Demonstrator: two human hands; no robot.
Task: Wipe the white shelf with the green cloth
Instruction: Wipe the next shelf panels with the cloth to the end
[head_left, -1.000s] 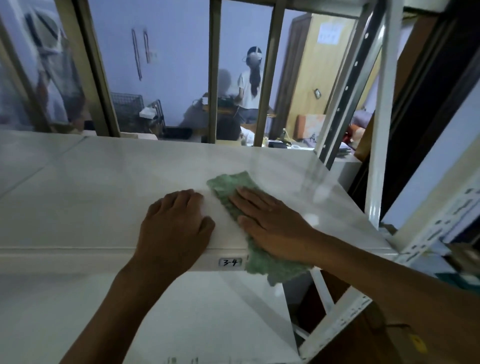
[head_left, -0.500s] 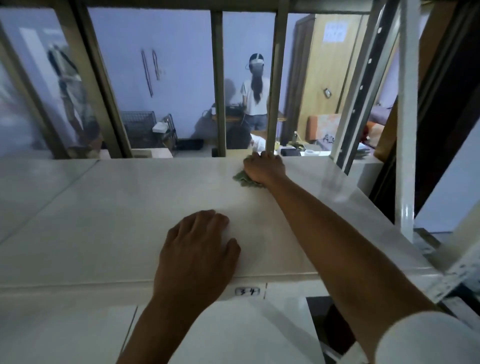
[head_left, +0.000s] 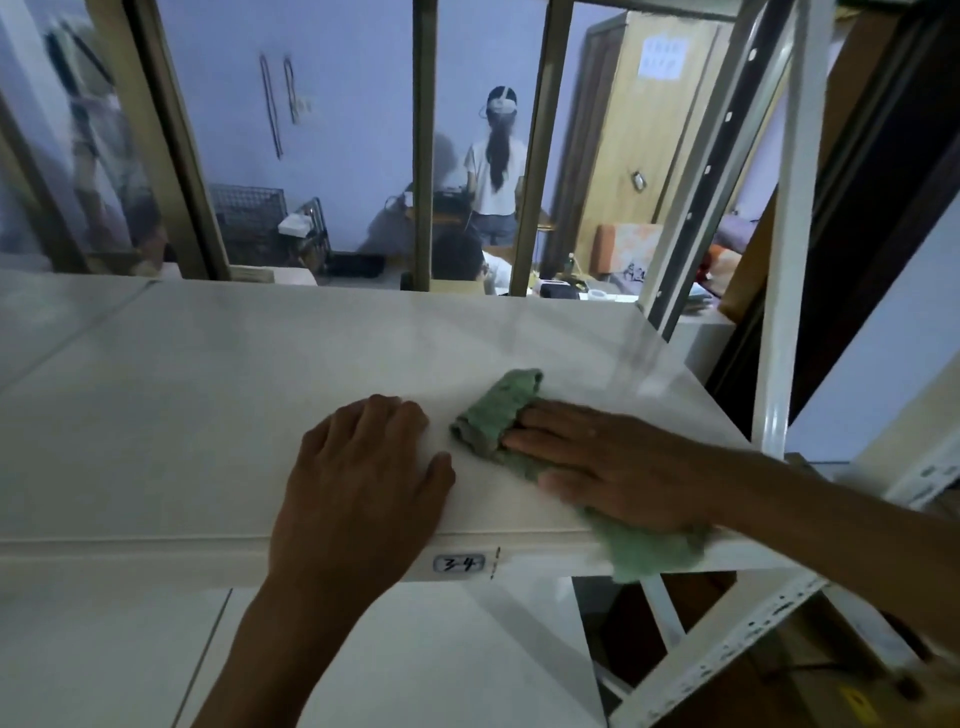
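The white shelf (head_left: 182, 415) spans the middle of the view, its front edge bearing a small label "3-4". The green cloth (head_left: 493, 415) lies crumpled on the shelf's right front part, one end hanging over the front edge. My right hand (head_left: 613, 462) presses flat on the cloth, fingers pointing left, palm covering its middle. My left hand (head_left: 363, 478) rests palm down on the bare shelf just left of the cloth, fingers slightly curled, holding nothing.
White metal uprights (head_left: 779, 260) of the rack stand at the shelf's right end. Brown window bars (head_left: 423, 145) rise behind the shelf's back edge. Beyond them a person (head_left: 496, 166) stands in a room. A lower shelf (head_left: 415, 654) shows beneath.
My right hand has dragged the cloth from the shelf's back edge to the right front edge. My left hand has stayed in place.
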